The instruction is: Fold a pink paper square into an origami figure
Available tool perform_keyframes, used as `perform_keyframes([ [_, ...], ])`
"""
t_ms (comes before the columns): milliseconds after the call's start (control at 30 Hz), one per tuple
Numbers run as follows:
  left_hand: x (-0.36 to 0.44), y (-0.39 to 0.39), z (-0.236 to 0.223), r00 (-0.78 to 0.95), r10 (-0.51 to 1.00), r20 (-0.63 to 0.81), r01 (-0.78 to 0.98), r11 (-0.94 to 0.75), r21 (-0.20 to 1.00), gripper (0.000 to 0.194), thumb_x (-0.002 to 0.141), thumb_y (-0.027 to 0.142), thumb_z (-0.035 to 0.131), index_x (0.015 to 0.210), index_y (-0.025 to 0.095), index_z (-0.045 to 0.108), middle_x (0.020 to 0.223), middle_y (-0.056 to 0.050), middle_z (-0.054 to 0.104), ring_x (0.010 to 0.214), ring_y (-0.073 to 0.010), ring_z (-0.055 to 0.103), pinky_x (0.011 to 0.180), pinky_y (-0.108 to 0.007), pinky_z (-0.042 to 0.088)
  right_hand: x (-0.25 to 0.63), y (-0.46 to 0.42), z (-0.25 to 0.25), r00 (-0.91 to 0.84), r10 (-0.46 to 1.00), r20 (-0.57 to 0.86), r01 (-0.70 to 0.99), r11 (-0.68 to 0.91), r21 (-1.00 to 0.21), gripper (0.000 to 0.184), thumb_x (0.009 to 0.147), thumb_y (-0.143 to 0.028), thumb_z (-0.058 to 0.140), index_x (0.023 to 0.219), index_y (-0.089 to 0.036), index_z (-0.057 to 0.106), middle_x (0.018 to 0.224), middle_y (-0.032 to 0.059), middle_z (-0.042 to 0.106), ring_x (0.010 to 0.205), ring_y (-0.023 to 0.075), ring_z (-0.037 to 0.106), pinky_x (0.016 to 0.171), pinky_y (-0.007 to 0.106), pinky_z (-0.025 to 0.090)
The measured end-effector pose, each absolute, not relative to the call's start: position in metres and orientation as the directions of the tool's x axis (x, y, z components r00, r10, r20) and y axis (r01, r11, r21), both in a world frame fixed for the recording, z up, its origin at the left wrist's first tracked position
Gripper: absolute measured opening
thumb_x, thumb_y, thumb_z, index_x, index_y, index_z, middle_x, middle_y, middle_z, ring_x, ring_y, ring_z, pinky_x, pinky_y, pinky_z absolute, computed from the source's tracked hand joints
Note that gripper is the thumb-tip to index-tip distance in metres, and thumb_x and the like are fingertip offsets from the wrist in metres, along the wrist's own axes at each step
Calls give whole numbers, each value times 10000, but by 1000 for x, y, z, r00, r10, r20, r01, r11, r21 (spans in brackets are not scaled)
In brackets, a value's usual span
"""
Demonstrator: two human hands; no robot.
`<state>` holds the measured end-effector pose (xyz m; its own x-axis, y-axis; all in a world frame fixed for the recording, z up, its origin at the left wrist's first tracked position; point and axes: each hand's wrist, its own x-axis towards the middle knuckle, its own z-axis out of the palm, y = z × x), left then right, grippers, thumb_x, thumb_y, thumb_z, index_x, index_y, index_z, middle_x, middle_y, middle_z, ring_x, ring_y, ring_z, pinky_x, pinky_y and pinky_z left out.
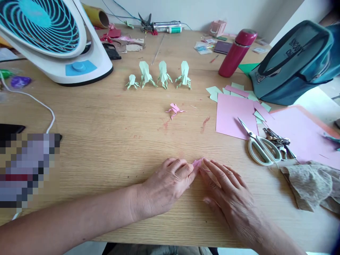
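Near the front of the wooden table, a small folded piece of pink paper (197, 163) lies between my two hands, most of it hidden by fingers. My left hand (170, 184) is closed, its thumb and forefinger pinching the paper's left side. With fingers stretched out flat, my right hand (228, 194) presses its fingertips on the paper's right end. Farther back sits a folded pink paper frog (174, 110). Behind it several pale green folded paper figures (164, 75) stand in a row, the leftmost one smaller.
To the right lie pink paper sheets (235, 115), scissors (261, 145), a bunch of keys (280, 141) and a grey cloth (313, 184). A red flask (237, 53) and a teal bag (294, 63) stand behind them. At the left are a fan (79, 67) and a white cable (50, 109).
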<state>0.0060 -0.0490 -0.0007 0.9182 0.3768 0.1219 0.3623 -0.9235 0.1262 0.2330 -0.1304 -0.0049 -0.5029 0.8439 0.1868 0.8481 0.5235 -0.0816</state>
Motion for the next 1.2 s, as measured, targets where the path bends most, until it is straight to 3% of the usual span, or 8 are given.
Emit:
perform_keyframes([
  [267,4,-43,-2,903,401,155,376,-911,169,540,1011,252,501,1512,111,358,1316,-106,580,1172,-236,500,993,-397,425,234,-140,-16,-434,880,194,882,459,-109,553,1025,-336,450,1513,-82,392,1567,184,404,1429,324,366,1106,517,389],
  [433,1,-42,-4,920,364,148,327,-918,223,610,976,286,552,1512,83,344,1406,-141,532,1198,-254,496,1020,-410,434,233,-151,-23,-352,910,217,929,369,-42,535,1008,-316,481,1494,-101,416,1592,177,367,1457,339,326,1110,543,383],
  [600,-2,-39,-5,908,333,255,278,-933,231,547,998,148,468,1516,56,317,1357,-158,579,1184,-198,549,1042,-339,469,231,-149,-20,-339,916,213,933,356,-46,563,1014,-316,452,1533,-118,358,1593,179,363,1451,338,339,1088,542,409],
  [733,-3,-34,-5,874,356,332,253,-915,316,440,995,89,468,1435,111,459,1204,-104,666,1087,-165,593,1000,-308,506,238,-143,-20,-344,918,197,930,362,-65,571,1019,-339,439,1543,-133,345,1614,179,317,1464,349,314,1091,558,408],
  [900,-4,-30,-4,879,351,323,212,-894,395,312,977,72,494,1262,121,609,1320,-97,632,1093,-176,558,1003,-309,496,243,-132,-18,-321,924,208,938,340,-63,533,1017,-347,448,1510,-152,391,1620,202,290,1462,383,311,1076,595,402],
  [1000,-4,-31,-3,884,348,312,224,-901,371,306,974,65,483,1242,122,621,1338,-99,627,1076,-177,545,985,-308,498,235,-132,-13,-286,927,243,942,318,-106,524,1006,-298,474,1505,-162,389,1572,209,375,1399,387,403,1032,593,430],
  [1100,-2,-34,-2,885,351,305,254,-914,315,295,991,90,466,1233,142,628,1291,-91,648,1008,-169,557,948,-306,503,220,-135,-9,-312,898,309,895,387,-221,528,988,-154,473,1508,-153,385,1356,204,586,1169,312,597,925,489,504],
  [1200,1,-38,-1,871,379,313,314,-919,240,280,1003,133,463,1221,144,638,1232,-95,664,978,-180,567,896,-325,505,208,-135,-8,-353,865,357,846,458,-273,477,964,-68,482,1434,-147,484,1182,162,673,1000,253,657,826,399,533],
])
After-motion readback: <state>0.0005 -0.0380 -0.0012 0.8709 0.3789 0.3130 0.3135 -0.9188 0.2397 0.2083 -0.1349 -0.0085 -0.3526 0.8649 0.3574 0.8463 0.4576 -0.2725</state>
